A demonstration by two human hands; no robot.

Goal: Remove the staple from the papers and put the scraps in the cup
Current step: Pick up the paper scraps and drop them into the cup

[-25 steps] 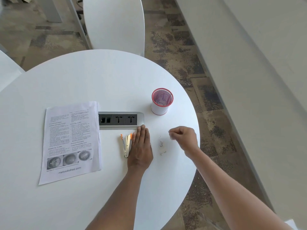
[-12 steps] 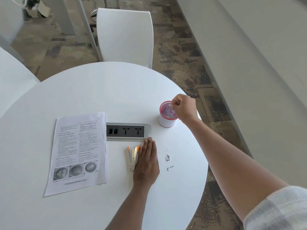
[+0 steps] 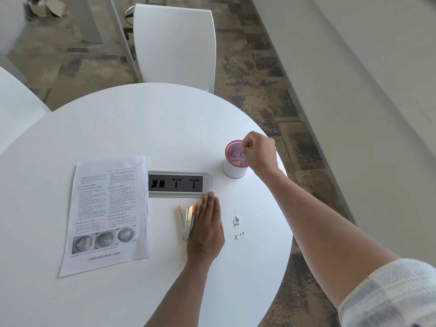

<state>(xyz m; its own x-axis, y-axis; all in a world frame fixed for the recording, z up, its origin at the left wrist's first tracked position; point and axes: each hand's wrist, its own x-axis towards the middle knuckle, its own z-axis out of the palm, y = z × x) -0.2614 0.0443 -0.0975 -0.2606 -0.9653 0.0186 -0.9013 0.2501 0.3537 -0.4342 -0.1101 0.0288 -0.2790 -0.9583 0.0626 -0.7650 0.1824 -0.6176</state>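
Observation:
The printed papers [image 3: 108, 213] lie flat on the white round table [image 3: 118, 128], left of centre. A white cup with a red rim [image 3: 233, 169] stands at the right. My right hand [image 3: 259, 152] hovers over the cup's rim with its fingertips pinched; what they hold is too small to see. My left hand [image 3: 207, 230] rests flat on the table, fingers together, beside a metal staple remover with orange tips [image 3: 186, 220]. A small paper scrap [image 3: 236, 220] and tiny staple bits [image 3: 239, 235] lie to the right of that hand.
A grey socket strip [image 3: 179, 184] is set into the table between papers and cup. A white chair [image 3: 174, 46] stands behind the table, and another chair's edge [image 3: 16, 100] shows at the left. The table edge runs close behind the cup.
My right hand rose from the table near the scraps and moved to the cup's rim, fingers pinched. The left hand stayed flat beside the staple remover. The camera view shifted.

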